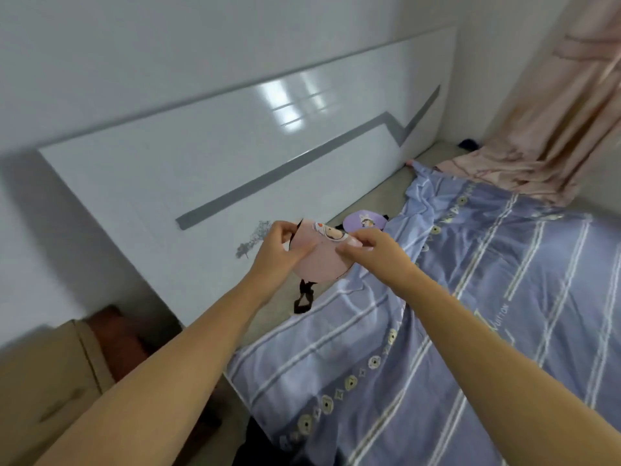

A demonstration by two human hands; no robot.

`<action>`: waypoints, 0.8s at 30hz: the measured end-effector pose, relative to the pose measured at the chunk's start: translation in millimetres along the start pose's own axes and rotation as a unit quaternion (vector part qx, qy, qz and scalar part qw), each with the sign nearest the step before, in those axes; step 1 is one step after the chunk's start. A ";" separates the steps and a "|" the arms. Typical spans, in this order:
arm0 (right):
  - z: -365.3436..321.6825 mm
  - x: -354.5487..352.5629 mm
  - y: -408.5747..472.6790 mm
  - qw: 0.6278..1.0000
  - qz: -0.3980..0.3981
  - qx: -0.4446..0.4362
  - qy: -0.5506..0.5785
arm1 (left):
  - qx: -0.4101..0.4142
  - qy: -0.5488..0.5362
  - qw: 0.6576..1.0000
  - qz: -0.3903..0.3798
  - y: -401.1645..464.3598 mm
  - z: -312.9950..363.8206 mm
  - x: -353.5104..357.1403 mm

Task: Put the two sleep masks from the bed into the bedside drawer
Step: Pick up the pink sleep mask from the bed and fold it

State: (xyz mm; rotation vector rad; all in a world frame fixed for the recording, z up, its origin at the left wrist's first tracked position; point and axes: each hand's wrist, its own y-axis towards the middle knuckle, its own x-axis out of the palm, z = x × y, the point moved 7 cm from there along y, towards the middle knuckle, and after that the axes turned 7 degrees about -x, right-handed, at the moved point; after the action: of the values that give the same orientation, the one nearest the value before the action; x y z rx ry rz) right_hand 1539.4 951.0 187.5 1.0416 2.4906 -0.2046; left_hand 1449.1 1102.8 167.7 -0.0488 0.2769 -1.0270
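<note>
A pink sleep mask (322, 257) with a cartoon print is lifted above the head end of the bed. My left hand (282, 243) grips its left end and my right hand (369, 247) pinches its right end. Its black strap (304, 297) dangles below. A purple sleep mask (364, 220) lies on the mattress just beyond, near the headboard. The bedside drawer (43, 375) is a tan cabinet at lower left; whether it is open cannot be told from this blurred corner.
A glossy white headboard (235, 163) with a grey stripe runs behind the bed. A blue striped quilt (470, 314) covers the mattress. A pink curtain (554, 122) hangs onto the far bed corner. A reddish object (111, 324) sits by the cabinet.
</note>
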 end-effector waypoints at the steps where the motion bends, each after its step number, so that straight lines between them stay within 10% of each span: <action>1: -7.2 1.7 -9.9 0.998 -0.005 0.015 0.057 | -0.032 -0.044 0.998 -0.028 -15.8 0.2 -2.3; 10: -67.4 71.6 -76.8 0.954 -0.124 0.058 0.266 | -0.087 -0.210 0.964 -0.137 -117.2 2.5 -39.3; 17: -97.5 130.6 -107.7 0.927 -0.005 0.053 0.370 | -0.116 -0.211 0.952 -0.190 -204.0 -33.2 -91.0; 21: -96.1 161.2 -137.8 0.909 0.050 0.054 0.411 | -0.190 -0.411 0.864 -0.221 -252.0 -48.7 -129.2; 24: -107.0 180.7 -158.8 0.914 0.050 0.030 0.402 | -0.263 -0.231 0.889 -0.294 -290.4 -71.3 -126.6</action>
State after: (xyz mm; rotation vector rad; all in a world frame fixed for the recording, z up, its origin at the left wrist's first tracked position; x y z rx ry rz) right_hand 1278.7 986.4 198.8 1.5015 3.1374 0.2385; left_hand 1126.6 1065.9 174.1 -0.9088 0.0925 -1.4753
